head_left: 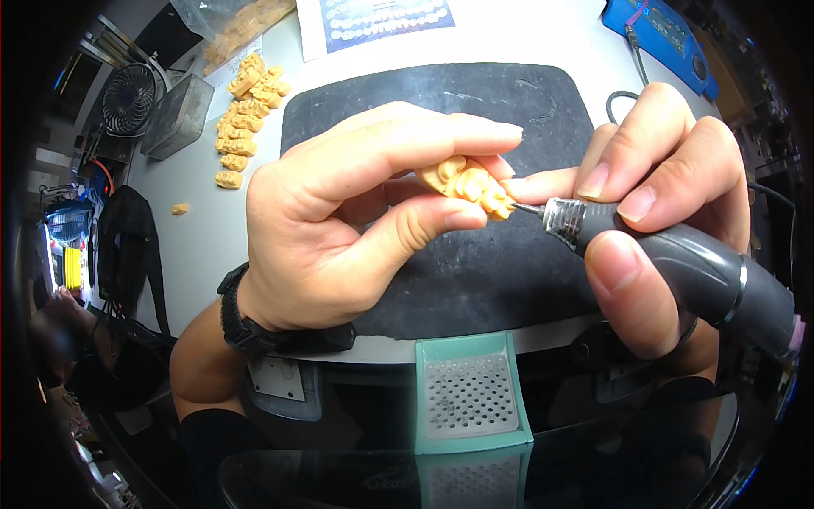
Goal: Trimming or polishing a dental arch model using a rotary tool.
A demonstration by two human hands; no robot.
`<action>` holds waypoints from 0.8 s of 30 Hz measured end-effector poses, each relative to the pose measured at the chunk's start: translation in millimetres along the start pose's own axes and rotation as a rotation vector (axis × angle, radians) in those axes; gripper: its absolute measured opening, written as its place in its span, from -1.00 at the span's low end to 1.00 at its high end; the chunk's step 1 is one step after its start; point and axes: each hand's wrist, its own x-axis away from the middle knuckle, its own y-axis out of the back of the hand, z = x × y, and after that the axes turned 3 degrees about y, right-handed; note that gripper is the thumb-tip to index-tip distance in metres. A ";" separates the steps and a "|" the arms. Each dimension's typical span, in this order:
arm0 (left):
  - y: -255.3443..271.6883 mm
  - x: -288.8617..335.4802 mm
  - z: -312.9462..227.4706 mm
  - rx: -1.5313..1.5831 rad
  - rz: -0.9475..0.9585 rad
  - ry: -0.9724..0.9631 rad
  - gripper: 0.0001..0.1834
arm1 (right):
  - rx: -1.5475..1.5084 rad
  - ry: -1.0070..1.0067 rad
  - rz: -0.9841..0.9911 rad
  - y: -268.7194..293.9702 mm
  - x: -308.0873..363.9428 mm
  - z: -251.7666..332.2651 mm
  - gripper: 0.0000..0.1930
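The left hand [314, 225] pinches a yellow tooth model [462, 180] between its thumb and fingers, and the model is held up above the dark mat [475, 280] which lies on the white table [191, 271]. The right hand [687, 161] grips a dark grey rotary handpiece [691, 263] between thumb and fingers, and its thin tip points to the right end of the model; whether it really touches there, I cannot say surely. Toward the left edge of the table, other yellow models [237, 127] are lying in a row, and one small piece [179, 209] lies apart. A green tray [421, 399] is at the near edge, and a blue control unit [666, 42] stands toward the far right corner.
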 end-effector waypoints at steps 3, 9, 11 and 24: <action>1.3 -0.1 -2.1 -0.039 0.020 0.004 -0.57 | 0.003 -0.025 -0.022 -2.8 0.0 2.0 -0.78; 3.3 -1.7 -2.8 -0.096 0.051 -0.022 -0.52 | 0.000 -0.033 -0.014 -2.4 0.8 2.8 -0.79; 3.3 -1.0 -2.6 -0.107 0.048 -0.025 -0.51 | -0.004 -0.038 -0.020 -3.2 1.3 2.0 -0.79; 2.9 -1.9 -2.0 -0.136 0.051 -0.045 -0.50 | -0.001 -0.047 -0.019 -2.3 2.5 1.8 -0.79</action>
